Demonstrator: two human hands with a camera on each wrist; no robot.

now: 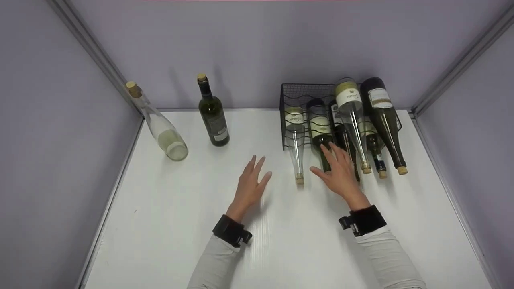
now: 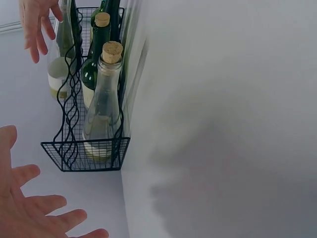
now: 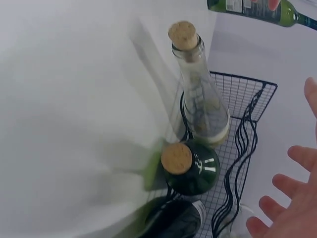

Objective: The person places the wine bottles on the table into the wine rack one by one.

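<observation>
My right hand (image 1: 340,173), fingers spread, hovers over the front of a black wire wine rack (image 1: 282,120). In the head view it overlaps the neck of a green bottle (image 1: 321,126) lying in the rack. Left of that bottle lies a clear corked bottle (image 1: 296,140), its neck toward me. My left hand (image 1: 249,186) is over the white table to the left of the rack, fingers extended, holding nothing. The left wrist view shows the clear bottle's cork (image 2: 112,51) beyond the rack's end. In the right wrist view, the green bottle's cork (image 3: 177,158) points at the camera.
On the upper tier lie a clear bottle (image 1: 353,116) and a dark bottle (image 1: 383,116); a smaller dark bottle (image 1: 375,150) sits lower between them. Standing at the left are a green wine bottle (image 1: 214,120) and a clear corked bottle (image 1: 162,130). Grey walls (image 1: 241,48) enclose the table (image 1: 172,212).
</observation>
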